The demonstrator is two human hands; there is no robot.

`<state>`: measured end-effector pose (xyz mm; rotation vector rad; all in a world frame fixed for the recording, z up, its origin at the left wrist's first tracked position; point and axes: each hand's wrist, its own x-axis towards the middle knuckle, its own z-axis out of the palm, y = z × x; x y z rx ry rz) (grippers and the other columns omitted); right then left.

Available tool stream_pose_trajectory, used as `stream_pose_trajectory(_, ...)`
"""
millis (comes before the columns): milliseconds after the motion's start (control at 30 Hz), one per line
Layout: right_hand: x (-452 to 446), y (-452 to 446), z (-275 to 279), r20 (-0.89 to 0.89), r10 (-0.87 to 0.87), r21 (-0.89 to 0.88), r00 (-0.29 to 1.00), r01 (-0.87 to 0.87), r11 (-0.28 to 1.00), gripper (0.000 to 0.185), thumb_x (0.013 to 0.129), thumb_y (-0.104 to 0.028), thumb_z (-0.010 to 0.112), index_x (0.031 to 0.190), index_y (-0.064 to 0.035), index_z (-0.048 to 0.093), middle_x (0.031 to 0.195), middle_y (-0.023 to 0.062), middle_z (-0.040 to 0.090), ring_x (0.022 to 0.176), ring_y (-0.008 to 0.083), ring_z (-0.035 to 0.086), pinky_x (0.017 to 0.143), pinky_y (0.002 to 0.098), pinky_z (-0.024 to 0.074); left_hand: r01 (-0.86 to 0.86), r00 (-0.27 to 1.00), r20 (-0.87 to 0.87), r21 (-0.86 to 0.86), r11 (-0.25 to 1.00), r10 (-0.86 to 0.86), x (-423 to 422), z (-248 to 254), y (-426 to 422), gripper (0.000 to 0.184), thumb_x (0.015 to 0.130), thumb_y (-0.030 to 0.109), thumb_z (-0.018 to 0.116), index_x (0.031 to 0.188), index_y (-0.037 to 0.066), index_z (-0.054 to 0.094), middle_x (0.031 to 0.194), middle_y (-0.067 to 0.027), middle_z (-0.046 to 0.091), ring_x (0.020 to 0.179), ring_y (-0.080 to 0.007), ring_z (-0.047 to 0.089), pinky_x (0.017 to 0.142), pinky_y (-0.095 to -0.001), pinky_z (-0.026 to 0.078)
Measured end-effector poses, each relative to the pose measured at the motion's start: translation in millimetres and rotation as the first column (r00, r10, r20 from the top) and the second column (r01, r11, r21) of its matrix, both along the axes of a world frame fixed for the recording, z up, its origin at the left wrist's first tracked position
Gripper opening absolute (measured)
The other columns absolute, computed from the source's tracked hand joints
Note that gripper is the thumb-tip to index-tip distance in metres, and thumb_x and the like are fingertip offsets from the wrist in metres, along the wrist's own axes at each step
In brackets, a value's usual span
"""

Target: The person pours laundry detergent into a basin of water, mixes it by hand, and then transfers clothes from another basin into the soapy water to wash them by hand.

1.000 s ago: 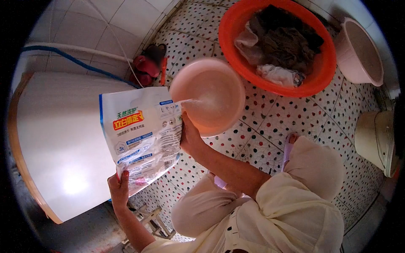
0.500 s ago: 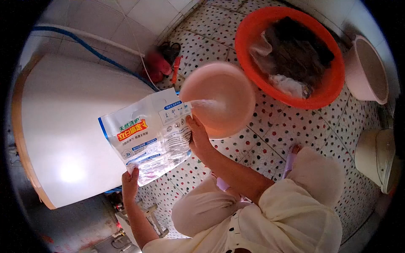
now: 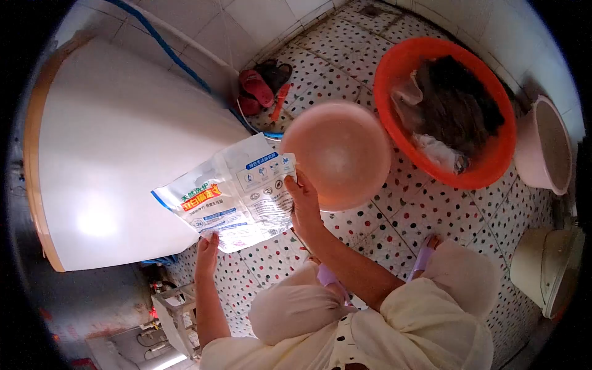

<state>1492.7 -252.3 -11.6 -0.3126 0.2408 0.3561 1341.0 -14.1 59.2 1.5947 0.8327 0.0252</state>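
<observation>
A white and blue printed detergent bag (image 3: 237, 197) is held between my hands, its upper right corner beside the rim of a pink basin (image 3: 336, 154). My left hand (image 3: 207, 250) pinches the bag's lower left edge. My right hand (image 3: 304, 200) grips its right edge, close to the basin. The basin stands on the floor with cloudy liquid in it. No stream from the bag shows now. Right of the basin, a red-orange tub (image 3: 385, 102) holds dark clothes (image 3: 459, 105) and a white cloth (image 3: 435, 151).
A large white surface (image 3: 123, 154) with a brown edge fills the left side. Red and dark shoes (image 3: 256, 89) lie by the wall near a blue hose (image 3: 166, 46). A pale pink bucket (image 3: 539, 145) and a beige bucket (image 3: 533, 268) stand at the right. A small stool (image 3: 176, 314) is lower left.
The powder stream from the bag's corner into the pink basin is gone. The view has shifted, so the basins appear lower and farther right. Both hands still hold the bag, now tilted more.
</observation>
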Motion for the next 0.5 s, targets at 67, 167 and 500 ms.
stream_pose_trajectory(67, 3.6, 1.7, -7.0, -0.003, 0.004, 0.006, 1.000, -0.004, 1.000, 0.027, 0.090, -0.016, 0.057, 0.113, -0.0006, 0.055, 0.103, 0.0049, 0.061, 0.094, 0.0124, 0.056, 0.084, 0.0284, 0.0437, 0.032, 0.999, 0.036, -0.082, 0.996, -0.029, -0.1, -13.3, 11.3, 0.035, 0.090, 0.022, 0.059, 0.115, -0.002, 0.051, 0.113, -0.0059, 0.056, 0.104, -0.0132, 0.053, 0.090, -0.0272, 0.042)
stream_pose_trajectory(167, 15.7, -1.5, -7.4, 0.000, 0.048, 0.006, 0.999, -0.048, 0.999, 0.027, 0.090, -0.017, 0.059, 0.111, -0.0007, 0.056, 0.102, 0.0054, 0.061, 0.093, 0.0126, 0.056, 0.082, 0.0277, 0.0441, 0.056, 0.997, 0.053, -0.139, 0.989, -0.049, 6.2, -23.1, 21.1, 0.034, 0.090, 0.020, 0.059, 0.115, -0.001, 0.050, 0.114, -0.0064, 0.056, 0.105, -0.0142, 0.052, 0.092, -0.0280, 0.042)
stream_pose_trajectory(500, 25.6, -0.9, -12.5, -0.062, 0.071, 0.127, 0.996, -0.062, 0.990, 0.029, 0.087, -0.016, 0.062, 0.111, -0.0011, 0.055, 0.102, 0.0060, 0.061, 0.090, 0.0154, 0.058, 0.084, 0.0284, 0.0471, -0.040, 0.990, 0.126, -0.206, 0.978, 0.067, 9.0, -33.8, 19.5, 0.031, 0.088, 0.013, 0.061, 0.116, 0.003, 0.052, 0.116, -0.0040, 0.056, 0.108, -0.0133, 0.051, 0.097, -0.0286, 0.037)
